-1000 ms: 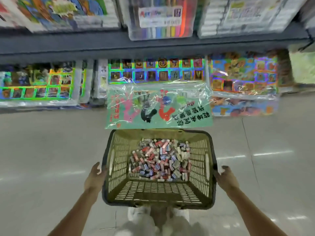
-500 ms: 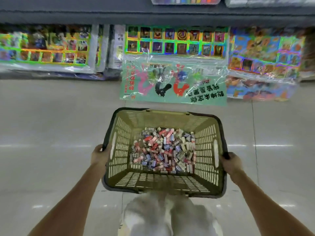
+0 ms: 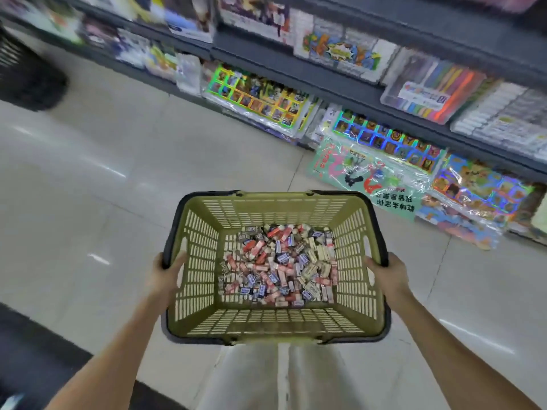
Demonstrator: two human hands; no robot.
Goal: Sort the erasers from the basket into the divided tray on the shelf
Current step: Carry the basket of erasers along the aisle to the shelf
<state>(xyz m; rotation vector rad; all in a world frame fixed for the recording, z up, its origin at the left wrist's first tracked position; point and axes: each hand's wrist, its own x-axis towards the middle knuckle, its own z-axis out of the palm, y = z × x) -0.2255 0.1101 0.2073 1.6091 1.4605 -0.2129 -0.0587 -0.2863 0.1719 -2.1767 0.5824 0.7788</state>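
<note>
Leaning packets (image 3: 370, 176) crowd the shelves (image 3: 340, 81) beyond the basket (image 3: 275, 207).

The olive-green slatted basket (image 3: 275, 324), dark-rimmed, is held roughly level above the floor, the left hand (image 3: 165, 276) and right hand (image 3: 390, 276) gripping its side rims. Small wrapped erasers (image 3: 278, 261), red, blue and white, lie jumbled across its bottom.

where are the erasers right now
In the head view the erasers lie heaped in the bottom of the green basket, centre frame, which the left hand and right hand hold by its side rims.
</note>
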